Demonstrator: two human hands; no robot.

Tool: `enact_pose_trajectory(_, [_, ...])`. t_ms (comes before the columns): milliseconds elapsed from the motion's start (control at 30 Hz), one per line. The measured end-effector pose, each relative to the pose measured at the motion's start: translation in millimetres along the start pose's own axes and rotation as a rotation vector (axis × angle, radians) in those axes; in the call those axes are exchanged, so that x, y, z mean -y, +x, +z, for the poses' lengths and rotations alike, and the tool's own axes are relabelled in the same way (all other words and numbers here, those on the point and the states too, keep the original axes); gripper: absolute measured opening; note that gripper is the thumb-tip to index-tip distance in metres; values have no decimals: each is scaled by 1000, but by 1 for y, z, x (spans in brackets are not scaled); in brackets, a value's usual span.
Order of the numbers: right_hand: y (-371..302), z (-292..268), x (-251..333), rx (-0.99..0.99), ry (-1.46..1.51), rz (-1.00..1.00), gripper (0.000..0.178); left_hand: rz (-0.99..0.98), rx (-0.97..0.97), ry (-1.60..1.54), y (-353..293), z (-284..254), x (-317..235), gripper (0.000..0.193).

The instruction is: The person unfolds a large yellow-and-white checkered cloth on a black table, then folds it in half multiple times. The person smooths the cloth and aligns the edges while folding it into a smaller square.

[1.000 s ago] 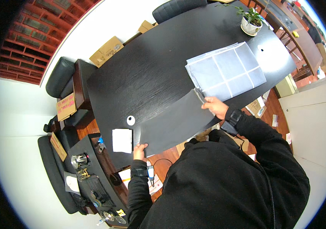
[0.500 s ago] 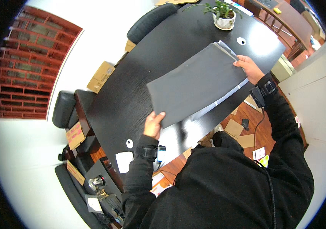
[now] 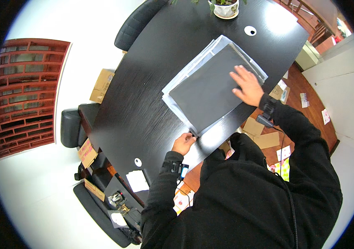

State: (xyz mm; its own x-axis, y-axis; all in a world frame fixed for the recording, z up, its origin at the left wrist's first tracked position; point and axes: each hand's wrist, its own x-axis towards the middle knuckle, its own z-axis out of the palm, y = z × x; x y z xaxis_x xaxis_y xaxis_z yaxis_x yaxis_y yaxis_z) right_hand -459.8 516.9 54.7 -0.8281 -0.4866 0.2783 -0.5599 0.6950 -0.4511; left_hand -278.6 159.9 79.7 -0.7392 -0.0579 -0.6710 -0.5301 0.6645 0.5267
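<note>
A dark grey, flat, sheet-like piece (image 3: 204,89) lies on a stack of pale, translucent plastic sheets or bags (image 3: 175,85) on the black table. Along the far and left sides, the pale edges stick out beyond it. Over the grey piece's right part, my right hand (image 3: 247,87) is open, with spread fingers on its surface. My left hand (image 3: 184,143) is at the stack's near corner, fingers curled and closed at the tip of the grey piece. I cannot tell whether they also hold the pale layer.
The black table (image 3: 139,99) bears a potted plant (image 3: 225,9), two white round markers (image 3: 250,31) and white papers (image 3: 137,181). Black chairs (image 3: 137,25) and cardboard boxes (image 3: 102,86) stand beyond its left edge. Cardboard pieces (image 3: 264,143) lie on the floor by my legs.
The grey piece, held up between both hands before, now lies on the pale stack. My right hand has opened and moved inward onto it; my left hand has moved right and nearer.
</note>
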Motion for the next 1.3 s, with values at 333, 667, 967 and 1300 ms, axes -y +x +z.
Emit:
enact_pose_trajectory(333, [28,54,-5,194,-193,-68,61,-183,-105,-109,-108,18,63,35])
enact_pose_trajectory(667, [-58,0,-21,-289,305,195,46,-156,-58,-44,-173,58,186,27])
enact_pose_trajectory(967, [-514,-7,-17,-604,238,1144,41,-45,32,-96,-220,127,380,28])
enact_pose_trajectory(1300, [-965,28,245,-196,601,1642,31,141,363,294,-262,204,444,40])
